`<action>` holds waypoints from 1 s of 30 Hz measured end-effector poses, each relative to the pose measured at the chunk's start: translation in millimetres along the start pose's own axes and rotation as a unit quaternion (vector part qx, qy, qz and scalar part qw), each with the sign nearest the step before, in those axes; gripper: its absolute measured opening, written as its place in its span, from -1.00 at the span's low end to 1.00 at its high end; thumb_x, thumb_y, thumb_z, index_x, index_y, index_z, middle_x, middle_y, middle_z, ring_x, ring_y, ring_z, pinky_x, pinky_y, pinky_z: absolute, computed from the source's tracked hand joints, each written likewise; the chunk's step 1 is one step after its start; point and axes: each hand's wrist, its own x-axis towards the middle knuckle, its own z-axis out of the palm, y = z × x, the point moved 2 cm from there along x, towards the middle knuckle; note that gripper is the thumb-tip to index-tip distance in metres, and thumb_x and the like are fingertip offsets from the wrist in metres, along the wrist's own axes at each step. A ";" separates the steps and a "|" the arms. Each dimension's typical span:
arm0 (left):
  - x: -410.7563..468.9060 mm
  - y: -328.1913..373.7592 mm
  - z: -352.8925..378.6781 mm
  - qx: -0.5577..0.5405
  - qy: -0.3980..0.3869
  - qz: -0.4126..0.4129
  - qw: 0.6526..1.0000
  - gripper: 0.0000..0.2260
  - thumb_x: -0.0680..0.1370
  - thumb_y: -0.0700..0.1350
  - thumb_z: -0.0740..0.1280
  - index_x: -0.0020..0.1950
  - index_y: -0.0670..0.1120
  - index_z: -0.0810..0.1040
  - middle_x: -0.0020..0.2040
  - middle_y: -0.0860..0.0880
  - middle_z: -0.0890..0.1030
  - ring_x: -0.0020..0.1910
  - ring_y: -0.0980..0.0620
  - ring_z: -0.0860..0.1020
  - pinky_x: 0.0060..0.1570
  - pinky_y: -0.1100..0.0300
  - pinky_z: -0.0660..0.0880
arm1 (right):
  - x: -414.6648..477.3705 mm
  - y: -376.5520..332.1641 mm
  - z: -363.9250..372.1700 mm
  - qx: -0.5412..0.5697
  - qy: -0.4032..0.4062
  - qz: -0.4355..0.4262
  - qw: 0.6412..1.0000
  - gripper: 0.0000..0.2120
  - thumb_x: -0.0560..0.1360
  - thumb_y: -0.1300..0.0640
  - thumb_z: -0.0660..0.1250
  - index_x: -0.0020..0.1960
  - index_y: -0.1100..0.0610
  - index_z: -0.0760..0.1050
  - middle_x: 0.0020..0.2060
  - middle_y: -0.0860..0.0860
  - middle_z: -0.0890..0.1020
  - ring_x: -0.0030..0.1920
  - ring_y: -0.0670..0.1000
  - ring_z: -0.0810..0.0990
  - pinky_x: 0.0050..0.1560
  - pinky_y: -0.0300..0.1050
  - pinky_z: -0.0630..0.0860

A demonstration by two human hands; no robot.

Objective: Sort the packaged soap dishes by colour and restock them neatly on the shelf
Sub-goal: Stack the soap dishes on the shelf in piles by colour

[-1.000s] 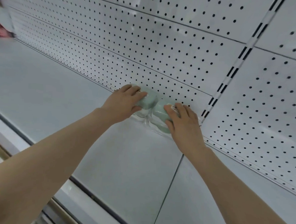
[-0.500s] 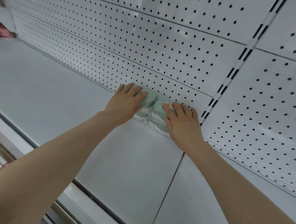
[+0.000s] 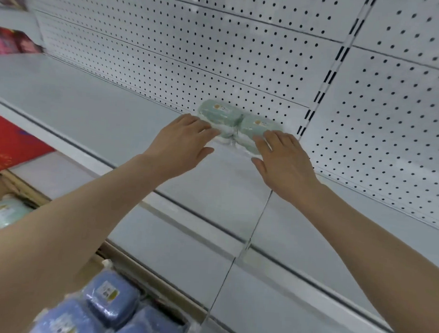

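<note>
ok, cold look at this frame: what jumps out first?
Two green packaged soap dishes sit side by side at the back of the white shelf, against the pegboard. The left hand and right hand are spread open just in front, fingertips at the wrapping. Blue packaged dishes wait in a box at bottom left.

The scene is evenly, brightly lit, with only faint shadows cast. Straight lines are bowed by wide-angle distortion, and the edges are blurred.

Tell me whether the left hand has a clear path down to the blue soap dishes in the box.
Probably yes: the left hand is open, holding nothing, and the blue soap dishes lie uncovered below its forearm.
</note>
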 end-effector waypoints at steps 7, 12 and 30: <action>-113.8 23.8 -58.6 -0.007 -0.026 0.021 0.999 -0.68 0.53 -0.04 0.38 0.26 -0.11 0.55 0.10 -0.10 0.61 0.08 -0.19 0.54 0.21 -0.07 0.43 | -79.8 -79.7 -47.9 0.039 0.015 -0.024 0.999 -0.48 0.59 -0.06 0.05 0.37 0.25 0.43 0.19 0.22 0.55 0.24 0.27 0.49 0.28 0.15 0.38; -197.0 41.0 -93.8 0.000 -0.072 0.011 0.997 -0.67 0.55 -0.02 0.32 0.28 -0.11 0.53 0.14 -0.11 0.59 0.12 -0.17 0.52 0.25 -0.05 0.40 | -125.1 -142.6 -62.2 0.085 0.014 -0.061 0.994 -0.50 0.60 -0.05 0.11 0.37 0.26 0.42 0.19 0.22 0.54 0.24 0.26 0.48 0.29 0.12 0.33; -437.9 -3.5 -115.3 0.008 -0.227 -0.139 0.964 -0.68 0.46 0.02 0.45 0.17 -0.03 0.61 0.08 0.01 0.62 0.08 -0.08 0.56 0.00 0.19 0.38 | -179.6 -348.9 -4.7 0.204 -0.100 -0.172 0.959 -0.50 0.56 -0.05 0.10 0.31 0.27 0.48 0.08 0.18 0.59 0.10 0.22 0.56 0.09 0.11 0.54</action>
